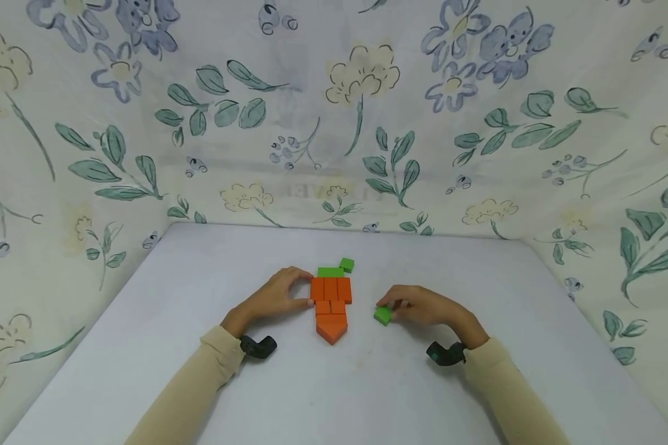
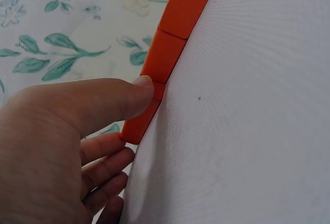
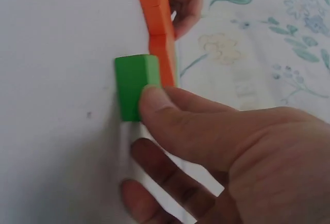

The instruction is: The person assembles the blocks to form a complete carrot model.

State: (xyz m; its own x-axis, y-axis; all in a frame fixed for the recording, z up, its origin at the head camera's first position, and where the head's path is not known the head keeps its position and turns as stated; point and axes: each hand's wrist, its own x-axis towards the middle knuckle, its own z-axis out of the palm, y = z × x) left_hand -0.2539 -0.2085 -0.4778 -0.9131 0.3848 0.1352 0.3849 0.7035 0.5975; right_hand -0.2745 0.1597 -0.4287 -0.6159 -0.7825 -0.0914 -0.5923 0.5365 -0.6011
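Note:
My left hand [image 1: 275,293] is at the left side of a flat arrangement of orange blocks [image 1: 331,289]. Its thumb and index finger touch opposite ends of the leftmost orange block [image 2: 139,121], pinching it where it lies. To the right of the arrangement, my right hand [image 1: 423,304] pinches a green block [image 3: 131,87] between thumb and fingers, low over the table. The fingers behind that block are partly hidden. Below the row of upright orange blocks lie smaller orange blocks [image 1: 330,307] and a pointed orange piece [image 1: 331,327].
A flat green block [image 1: 331,272] lies against the arrangement's far edge, with a small green block [image 1: 347,265] turned at an angle by its right corner. Everything lies on a white table [image 1: 245,395]. Flower-patterned cloth [image 1: 306,123] hangs behind and at both sides.

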